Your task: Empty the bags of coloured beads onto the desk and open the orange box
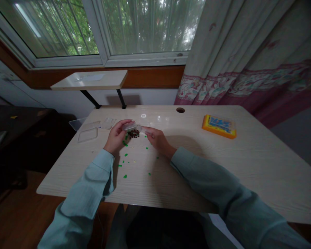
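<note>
Over the far middle of the table, my left hand (116, 137) is closed round the side of a small clear plastic container (130, 127). My right hand (157, 139) is at the container's right end, its fingers pinched together. Whether it grips the container or something small is too blurred to tell. Just below the container lies a heap of small dark brown bits (134, 134) on the table. Green scraps (126, 155) are scattered between my forearms, several of them close to my left hand.
Clear plastic lids or trays (88, 135) lie at the table's left edge. An orange-yellow box with blue contents (219, 127) sits at the right. A small raised shelf (93, 79) stands at the back left, near a round cable hole (180, 110).
</note>
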A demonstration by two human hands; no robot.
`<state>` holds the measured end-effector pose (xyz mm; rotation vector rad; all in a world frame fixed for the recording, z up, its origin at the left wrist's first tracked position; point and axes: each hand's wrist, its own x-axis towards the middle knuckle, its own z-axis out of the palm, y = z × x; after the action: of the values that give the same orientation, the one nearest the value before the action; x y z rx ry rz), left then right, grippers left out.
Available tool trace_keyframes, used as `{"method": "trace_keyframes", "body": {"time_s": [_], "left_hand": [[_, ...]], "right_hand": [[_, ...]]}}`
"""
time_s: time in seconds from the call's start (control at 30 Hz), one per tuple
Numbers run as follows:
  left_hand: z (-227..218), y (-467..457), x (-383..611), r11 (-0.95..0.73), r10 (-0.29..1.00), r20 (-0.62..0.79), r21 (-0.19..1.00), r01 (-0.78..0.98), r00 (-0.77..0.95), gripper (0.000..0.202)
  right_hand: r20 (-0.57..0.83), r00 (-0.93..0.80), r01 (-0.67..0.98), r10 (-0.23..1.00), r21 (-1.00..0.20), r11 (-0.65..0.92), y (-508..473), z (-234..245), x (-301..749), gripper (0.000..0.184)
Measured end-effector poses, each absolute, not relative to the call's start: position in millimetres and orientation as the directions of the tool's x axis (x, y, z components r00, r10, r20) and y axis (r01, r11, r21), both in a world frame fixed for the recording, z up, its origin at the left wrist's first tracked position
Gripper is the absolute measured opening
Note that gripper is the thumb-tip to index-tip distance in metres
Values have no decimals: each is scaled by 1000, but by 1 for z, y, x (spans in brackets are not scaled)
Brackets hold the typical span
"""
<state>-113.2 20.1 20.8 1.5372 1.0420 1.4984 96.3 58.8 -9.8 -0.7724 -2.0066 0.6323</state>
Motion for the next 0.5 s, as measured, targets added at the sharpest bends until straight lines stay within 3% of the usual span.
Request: {"method": "trace_keyframes", "body": {"time_s": [0.3,0.5], "left_hand": [[26,15,-111,-408,913,409,911,66,-5,46],[35,7,-114,-545,829,557,784,295,51,36]], "right_hand": [[519,-396,302,758,-706,641,59,-13,99,45],[552,-401,255,731,-699,668,57,-6,100,51]]}}
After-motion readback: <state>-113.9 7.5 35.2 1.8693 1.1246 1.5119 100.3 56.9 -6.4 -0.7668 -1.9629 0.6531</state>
